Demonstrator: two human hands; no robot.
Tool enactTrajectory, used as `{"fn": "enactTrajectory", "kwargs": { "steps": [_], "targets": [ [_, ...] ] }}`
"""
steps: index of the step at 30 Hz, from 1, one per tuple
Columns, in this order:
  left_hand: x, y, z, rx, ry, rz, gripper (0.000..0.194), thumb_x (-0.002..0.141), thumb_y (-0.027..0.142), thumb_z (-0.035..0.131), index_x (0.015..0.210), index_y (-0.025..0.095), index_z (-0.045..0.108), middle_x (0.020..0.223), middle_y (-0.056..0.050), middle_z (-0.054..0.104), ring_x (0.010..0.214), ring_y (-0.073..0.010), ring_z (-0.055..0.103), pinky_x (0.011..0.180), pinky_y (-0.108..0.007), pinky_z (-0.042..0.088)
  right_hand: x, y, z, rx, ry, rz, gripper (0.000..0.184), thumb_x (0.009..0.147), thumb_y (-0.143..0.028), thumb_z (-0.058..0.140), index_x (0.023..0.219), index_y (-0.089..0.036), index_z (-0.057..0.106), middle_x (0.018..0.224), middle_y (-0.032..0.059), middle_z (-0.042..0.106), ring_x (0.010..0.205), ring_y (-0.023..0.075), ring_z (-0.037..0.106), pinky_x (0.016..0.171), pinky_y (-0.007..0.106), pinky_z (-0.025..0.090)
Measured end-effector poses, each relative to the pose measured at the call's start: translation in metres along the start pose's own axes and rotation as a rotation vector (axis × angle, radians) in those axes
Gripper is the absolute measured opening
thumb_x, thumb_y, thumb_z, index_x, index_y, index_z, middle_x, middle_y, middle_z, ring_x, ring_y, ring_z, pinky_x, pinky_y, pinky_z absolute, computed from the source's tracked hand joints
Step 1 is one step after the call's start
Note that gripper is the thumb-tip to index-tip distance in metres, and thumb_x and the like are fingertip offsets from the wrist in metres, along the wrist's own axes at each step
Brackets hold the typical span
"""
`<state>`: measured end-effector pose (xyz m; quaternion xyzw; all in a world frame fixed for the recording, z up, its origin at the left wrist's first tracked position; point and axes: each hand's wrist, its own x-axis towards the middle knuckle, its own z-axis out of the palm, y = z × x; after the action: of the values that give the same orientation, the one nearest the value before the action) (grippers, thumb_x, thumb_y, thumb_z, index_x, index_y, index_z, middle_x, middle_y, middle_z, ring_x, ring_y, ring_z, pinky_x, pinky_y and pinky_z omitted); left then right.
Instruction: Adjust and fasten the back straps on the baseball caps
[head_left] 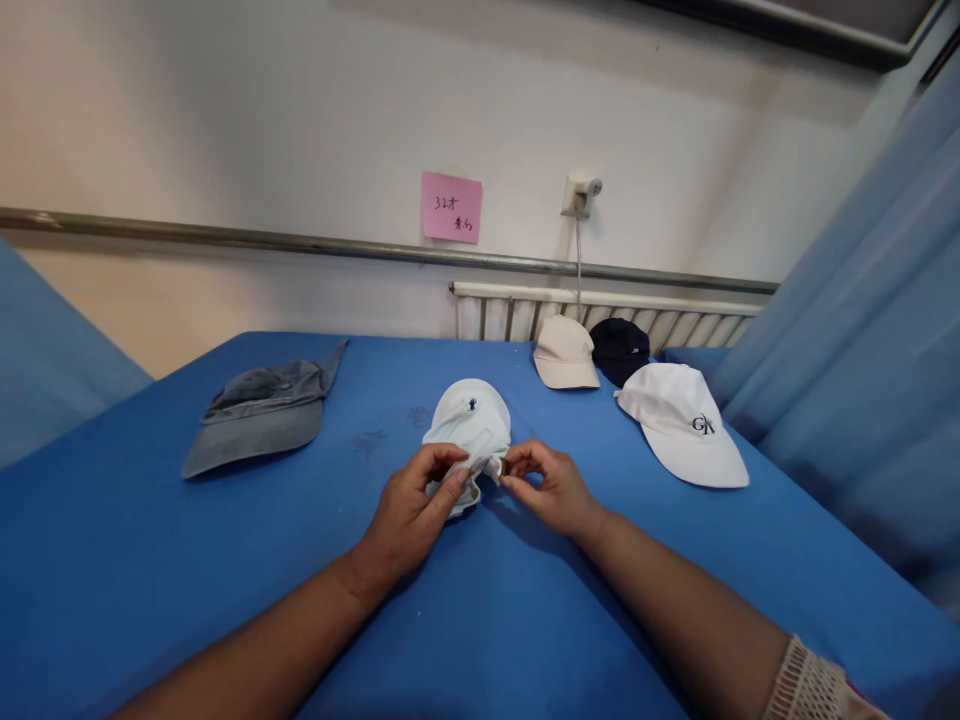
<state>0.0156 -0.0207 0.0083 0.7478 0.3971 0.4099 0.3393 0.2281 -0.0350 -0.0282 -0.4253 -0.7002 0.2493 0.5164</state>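
A pale, nearly white baseball cap [471, 418] with a small dark emblem lies in the middle of the blue surface, its brim facing away from me. My left hand [416, 500] pinches the cap's near back edge between thumb and fingers. On the cap's right side, my right hand [546, 488] closes thumb and fingertips on the end of its back strap, where a small dark metallic-looking piece shows. The cloth between both hands is bunched up. Part of the cap's back is hidden behind my left fingers.
A grey cap [259, 415] lies at the left. At the back right are a beige cap [564, 352], a black cap [621, 348] and a white cap [679, 415] with dark letters. A radiator [517, 310] and wall bound the far edge; a blue curtain [862, 330] hangs right.
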Motion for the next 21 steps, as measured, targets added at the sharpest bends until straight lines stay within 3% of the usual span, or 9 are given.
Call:
{"fn": "enactTrajectory", "kwargs": {
  "steps": [5, 11, 16, 21],
  "targets": [
    [0.000, 0.000, 0.003, -0.237, -0.135, -0.135, 0.032, 0.085, 0.035, 0.063, 0.112, 0.018, 0.058, 0.080, 0.000, 0.062, 0.072, -0.0142, 0.060, 0.068, -0.028, 0.048, -0.001, -0.009, -0.005, -0.089, -0.044, -0.121, 0.015, 0.082, -0.018, 0.065, 0.096, -0.020, 0.061, 0.089, 0.0037, 0.066, 0.076, 0.0151, 0.063, 0.072, 0.029, 0.053],
    [0.005, 0.006, 0.004, -0.370, -0.164, -0.290, 0.031, 0.077, 0.034, 0.070, 0.101, 0.016, 0.062, 0.069, 0.001, 0.061, 0.058, -0.0111, 0.054, 0.055, -0.024, 0.042, -0.003, -0.007, -0.008, -0.098, -0.035, -0.060, 0.013, 0.082, -0.019, 0.065, 0.095, -0.021, 0.061, 0.084, 0.0018, 0.066, 0.071, 0.0145, 0.063, 0.068, 0.028, 0.052],
    [0.005, 0.009, 0.004, -0.354, -0.170, -0.272, 0.029, 0.076, 0.034, 0.069, 0.098, 0.016, 0.064, 0.065, 0.003, 0.056, 0.057, -0.0103, 0.052, 0.054, -0.023, 0.041, -0.003, -0.009, -0.015, -0.145, -0.071, -0.034, 0.014, 0.082, -0.020, 0.066, 0.095, -0.021, 0.061, 0.081, 0.0007, 0.066, 0.070, 0.0140, 0.063, 0.067, 0.027, 0.051],
    [0.003, 0.009, 0.001, -0.146, -0.172, -0.186, 0.026, 0.079, 0.034, 0.064, 0.097, 0.016, 0.067, 0.073, 0.000, 0.063, 0.066, -0.0138, 0.057, 0.063, -0.026, 0.045, -0.004, -0.019, -0.027, -0.259, -0.180, -0.035, 0.013, 0.082, -0.017, 0.064, 0.093, -0.020, 0.059, 0.080, 0.0002, 0.064, 0.070, 0.0134, 0.061, 0.067, 0.026, 0.049]
  ]
}}
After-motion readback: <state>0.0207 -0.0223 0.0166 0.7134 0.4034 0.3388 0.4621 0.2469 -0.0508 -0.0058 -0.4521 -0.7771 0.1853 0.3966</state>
